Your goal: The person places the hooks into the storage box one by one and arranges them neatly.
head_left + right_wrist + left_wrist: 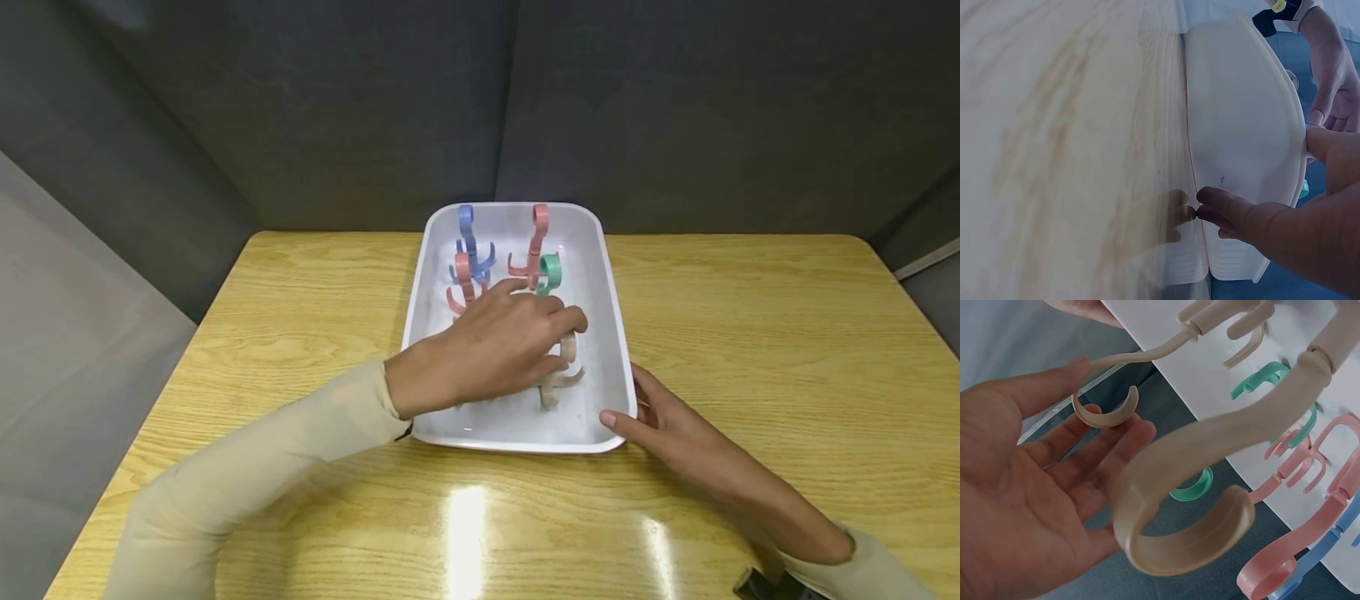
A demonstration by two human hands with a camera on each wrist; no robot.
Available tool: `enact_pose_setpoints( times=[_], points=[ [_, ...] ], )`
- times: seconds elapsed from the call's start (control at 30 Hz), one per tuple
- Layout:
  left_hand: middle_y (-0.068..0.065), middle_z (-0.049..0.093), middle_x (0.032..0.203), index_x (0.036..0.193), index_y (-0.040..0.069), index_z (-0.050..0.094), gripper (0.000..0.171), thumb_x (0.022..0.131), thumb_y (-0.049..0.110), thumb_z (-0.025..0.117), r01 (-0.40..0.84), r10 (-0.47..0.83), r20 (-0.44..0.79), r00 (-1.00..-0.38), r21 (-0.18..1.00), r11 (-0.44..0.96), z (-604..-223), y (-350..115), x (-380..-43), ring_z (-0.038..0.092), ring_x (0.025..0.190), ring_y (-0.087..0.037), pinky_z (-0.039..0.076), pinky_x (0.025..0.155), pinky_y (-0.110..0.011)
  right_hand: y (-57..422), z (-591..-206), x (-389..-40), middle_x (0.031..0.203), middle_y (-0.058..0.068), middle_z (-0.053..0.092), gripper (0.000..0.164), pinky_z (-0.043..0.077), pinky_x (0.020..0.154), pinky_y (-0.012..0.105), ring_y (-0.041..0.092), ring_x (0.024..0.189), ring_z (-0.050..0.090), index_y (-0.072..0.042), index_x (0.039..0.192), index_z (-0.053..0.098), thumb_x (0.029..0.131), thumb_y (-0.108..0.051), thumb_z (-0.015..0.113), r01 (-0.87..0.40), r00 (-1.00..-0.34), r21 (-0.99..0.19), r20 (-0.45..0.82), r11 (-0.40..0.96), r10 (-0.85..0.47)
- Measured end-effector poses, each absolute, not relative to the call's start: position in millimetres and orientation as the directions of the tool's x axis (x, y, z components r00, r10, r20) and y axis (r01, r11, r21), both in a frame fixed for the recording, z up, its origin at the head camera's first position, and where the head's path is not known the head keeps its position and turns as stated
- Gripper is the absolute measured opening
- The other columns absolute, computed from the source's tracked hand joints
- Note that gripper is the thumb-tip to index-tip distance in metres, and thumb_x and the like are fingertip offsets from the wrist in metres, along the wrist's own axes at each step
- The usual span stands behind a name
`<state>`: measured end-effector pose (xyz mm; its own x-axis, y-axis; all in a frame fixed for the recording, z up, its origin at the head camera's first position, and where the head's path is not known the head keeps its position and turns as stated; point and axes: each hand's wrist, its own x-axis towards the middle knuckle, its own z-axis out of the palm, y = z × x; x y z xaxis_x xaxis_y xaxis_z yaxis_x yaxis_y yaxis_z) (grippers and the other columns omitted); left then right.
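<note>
Over the white tray [517,435], my left hand [498,346] pinches the curled top of a beige multi-prong hook [567,348] between thumb and forefinger. In the left wrist view this hook [1147,355] runs from the thumb down to the tray floor, and its curl lies by the fingers. A second beige hook [1204,437] stands closer to that camera; the hand mostly covers it from above. My right hand [667,425] grips the tray's front right corner, thumb over the rim. In the right wrist view its fingers [1229,209] lie against the outer wall.
Farther back in the tray stand a blue hook [467,225], a pink hook [539,221], another pink hook [462,268] and a green hook [551,271]. The tray sits on a wood-grain table [750,333]. A dark curtain [337,117] hangs behind the table's back edge.
</note>
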<state>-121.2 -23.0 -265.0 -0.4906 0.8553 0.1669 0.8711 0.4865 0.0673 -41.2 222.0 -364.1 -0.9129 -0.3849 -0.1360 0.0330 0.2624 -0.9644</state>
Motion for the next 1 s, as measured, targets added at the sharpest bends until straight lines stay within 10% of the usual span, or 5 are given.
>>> enact_pose_setpoints(
  times=[1.0],
  points=[
    [-0.004,0.071,0.106,0.119,0.009,0.074,0.024,0.098,0.021,0.071,0.867,0.847,0.192,-0.496,0.059,0.494,-272.9,-21.3,-124.9,0.069,0.088,-0.019,0.051,0.093,-0.036,221.3,-364.1,-42.1,0.159,0.03,0.032,0.079,0.055,0.096,0.029,0.046,0.132,0.053,-0.001,0.166,0.007,0.107,-0.013,0.059,0.018,-0.913,-0.966,-0.121,0.258,-0.389]
  ],
)
